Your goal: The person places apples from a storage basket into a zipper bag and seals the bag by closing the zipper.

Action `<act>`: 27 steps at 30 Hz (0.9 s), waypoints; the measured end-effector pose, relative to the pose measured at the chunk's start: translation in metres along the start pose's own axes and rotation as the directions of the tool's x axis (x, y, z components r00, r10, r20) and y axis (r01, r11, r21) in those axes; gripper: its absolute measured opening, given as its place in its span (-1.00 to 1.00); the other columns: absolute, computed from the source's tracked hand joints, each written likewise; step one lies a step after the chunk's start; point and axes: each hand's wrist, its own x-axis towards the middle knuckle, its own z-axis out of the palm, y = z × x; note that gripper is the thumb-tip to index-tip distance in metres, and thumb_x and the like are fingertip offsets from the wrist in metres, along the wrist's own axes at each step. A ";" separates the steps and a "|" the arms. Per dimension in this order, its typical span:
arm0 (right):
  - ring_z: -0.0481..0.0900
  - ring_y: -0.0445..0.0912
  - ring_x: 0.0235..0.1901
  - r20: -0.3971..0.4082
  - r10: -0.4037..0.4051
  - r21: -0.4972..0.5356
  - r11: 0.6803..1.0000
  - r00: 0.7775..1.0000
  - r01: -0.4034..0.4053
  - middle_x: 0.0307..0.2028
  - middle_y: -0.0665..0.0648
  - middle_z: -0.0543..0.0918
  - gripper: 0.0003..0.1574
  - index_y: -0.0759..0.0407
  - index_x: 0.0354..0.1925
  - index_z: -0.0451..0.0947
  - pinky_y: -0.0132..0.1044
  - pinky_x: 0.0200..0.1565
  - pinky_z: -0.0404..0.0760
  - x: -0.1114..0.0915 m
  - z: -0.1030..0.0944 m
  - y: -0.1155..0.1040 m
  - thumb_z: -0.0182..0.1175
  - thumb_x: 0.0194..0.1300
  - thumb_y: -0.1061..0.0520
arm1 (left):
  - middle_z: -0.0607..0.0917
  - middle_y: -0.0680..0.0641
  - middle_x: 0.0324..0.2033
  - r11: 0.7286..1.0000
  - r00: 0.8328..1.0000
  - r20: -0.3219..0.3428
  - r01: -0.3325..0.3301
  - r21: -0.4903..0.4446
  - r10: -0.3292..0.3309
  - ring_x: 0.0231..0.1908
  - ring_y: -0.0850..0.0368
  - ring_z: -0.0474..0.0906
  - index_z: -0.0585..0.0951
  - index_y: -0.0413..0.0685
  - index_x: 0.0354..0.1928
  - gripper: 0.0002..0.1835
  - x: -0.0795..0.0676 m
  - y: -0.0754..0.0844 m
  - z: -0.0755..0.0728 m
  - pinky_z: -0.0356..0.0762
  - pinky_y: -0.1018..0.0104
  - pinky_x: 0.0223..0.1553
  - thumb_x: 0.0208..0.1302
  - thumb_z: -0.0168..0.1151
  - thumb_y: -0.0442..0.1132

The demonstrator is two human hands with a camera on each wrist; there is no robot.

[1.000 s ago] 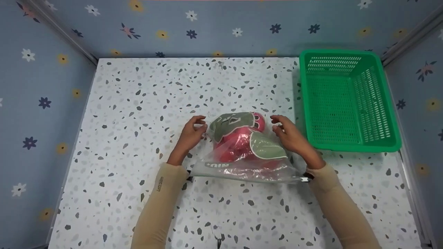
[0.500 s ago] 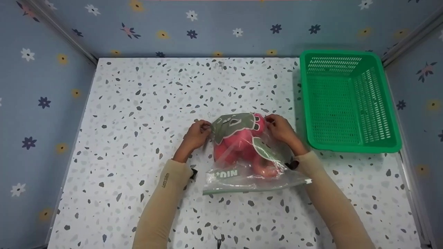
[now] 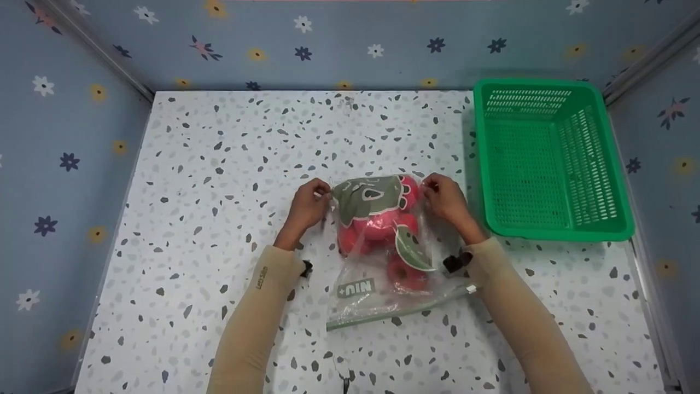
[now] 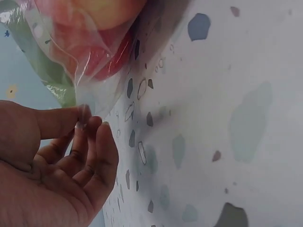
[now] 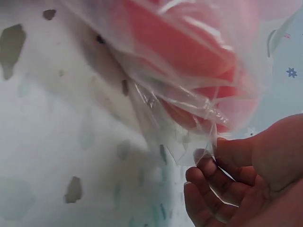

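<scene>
A clear zip bag [image 3: 355, 312] with green printing lies on the speckled table, its zip edge toward the person. Inside it are several round red fruits that look like apples [image 3: 407, 276]; the plastic and print partly cover them. My left hand [image 3: 310, 203] pinches the bag's far left corner between thumb and fingertips, as the left wrist view shows on the hand [image 4: 71, 156]. At the far right corner my right hand [image 3: 444, 200] pinches the plastic; in the right wrist view the thumb and fingers of that hand [image 5: 236, 175] meet on the corner.
A green plastic basket [image 3: 547, 232] with slotted walls stands at the right of the table [image 3: 246, 148]. Blue floral panels [image 3: 339, 49] enclose the table at the back and both sides. A small white zip slider [image 3: 471, 289] sits at the bag's right end.
Both hands have closed in and taken hold of the bag's far corners. The bag's zip edge has shifted toward the person, and the fruits inside have moved, one sliding closer to the opening.
</scene>
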 end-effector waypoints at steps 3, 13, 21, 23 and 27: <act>0.53 0.20 -0.08 -0.043 -0.018 0.028 0.999 0.999 0.019 -0.07 0.41 0.62 -0.79 0.45 0.00 0.57 -0.03 0.05 0.65 0.001 -0.003 -0.005 0.12 0.61 0.27 | 0.70 -0.25 -0.12 1.000 0.999 -0.039 -0.025 -0.010 0.025 -0.32 0.13 0.57 0.63 -0.30 -0.07 -0.90 0.005 0.004 -0.001 0.47 0.41 -0.31 0.51 0.16 -0.44; 0.55 0.26 -0.08 -0.211 -0.120 0.073 0.988 0.970 0.138 -0.12 0.45 0.60 -0.87 0.48 -0.12 0.54 -0.06 -0.03 0.60 0.007 -0.010 -0.015 0.14 0.57 0.35 | 0.72 -0.27 -0.08 0.992 0.986 -0.138 -0.104 -0.065 0.094 -0.14 -0.08 0.65 0.62 -0.31 -0.05 -0.91 0.023 0.017 -0.003 0.54 0.38 -0.21 0.54 0.16 -0.46; 0.54 0.23 -0.10 -0.294 -0.149 0.091 0.979 0.944 0.183 -0.10 0.41 0.56 -0.91 0.46 -0.13 0.52 -0.12 -0.09 0.57 0.013 -0.015 -0.022 0.12 0.56 0.38 | 0.71 -0.26 -0.10 0.980 0.968 -0.189 -0.181 -0.078 0.164 -0.12 -0.09 0.65 0.63 -0.32 -0.05 -0.90 0.036 0.025 -0.004 0.58 0.26 -0.07 0.54 0.16 -0.47; 0.54 0.24 -0.09 -0.313 -0.161 0.089 0.976 0.936 0.198 -0.10 0.41 0.55 -0.92 0.47 -0.13 0.52 -0.08 -0.05 0.58 0.015 -0.017 -0.024 0.10 0.55 0.41 | 0.71 -0.25 -0.10 0.979 0.965 -0.201 -0.187 -0.082 0.168 -0.12 -0.06 0.63 0.63 -0.32 -0.05 -0.90 0.039 0.027 -0.003 0.56 0.29 -0.07 0.53 0.15 -0.48; 0.52 0.23 -0.04 -0.331 -0.159 0.087 0.976 0.930 0.198 -0.08 0.40 0.53 -0.92 0.46 -0.11 0.51 -0.03 0.03 0.58 0.018 -0.019 -0.026 0.07 0.55 0.43 | 0.70 -0.22 -0.11 0.976 0.958 -0.228 -0.198 -0.090 0.173 -0.14 -0.01 0.58 0.63 -0.30 -0.06 -0.91 0.043 0.031 -0.003 0.51 0.33 -0.10 0.54 0.15 -0.48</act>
